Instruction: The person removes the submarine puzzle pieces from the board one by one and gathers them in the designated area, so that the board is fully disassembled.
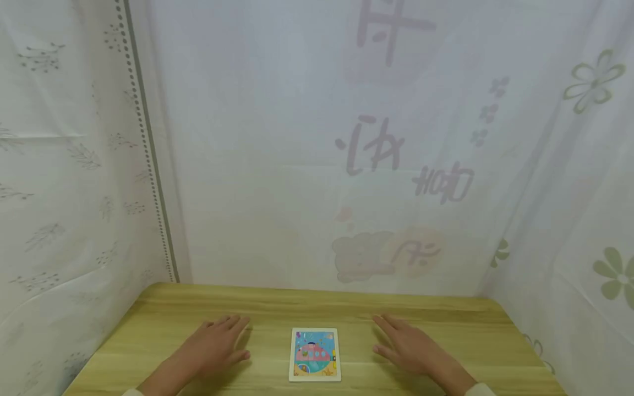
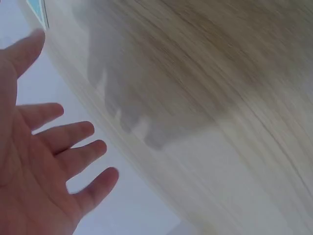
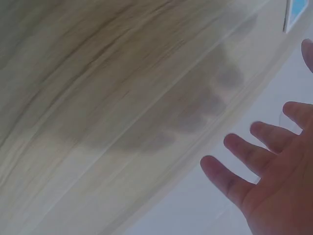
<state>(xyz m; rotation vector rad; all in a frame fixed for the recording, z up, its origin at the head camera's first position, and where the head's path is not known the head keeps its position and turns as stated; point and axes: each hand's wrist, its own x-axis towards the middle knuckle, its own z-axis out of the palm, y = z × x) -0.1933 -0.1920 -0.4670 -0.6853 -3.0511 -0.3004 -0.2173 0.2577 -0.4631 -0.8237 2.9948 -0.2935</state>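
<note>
A white-framed picture puzzle with a pink and teal submarine on a blue sea lies flat near the table's front, between the two hands. To its left is my left hand, fingers spread and holding nothing. My right hand is on the other side, its fingers also extended with nothing in them. Both wrist views show the palms apart from the wood, with shadows cast on it. Only a corner of the puzzle shows in the left wrist view, and another corner of the puzzle in the right wrist view.
The wooden table has rounded far corners. A white cloth with faint printed characters hangs behind it. Patterned cloths flank it, the left curtain with leaf sprigs and the right curtain with green flowers.
</note>
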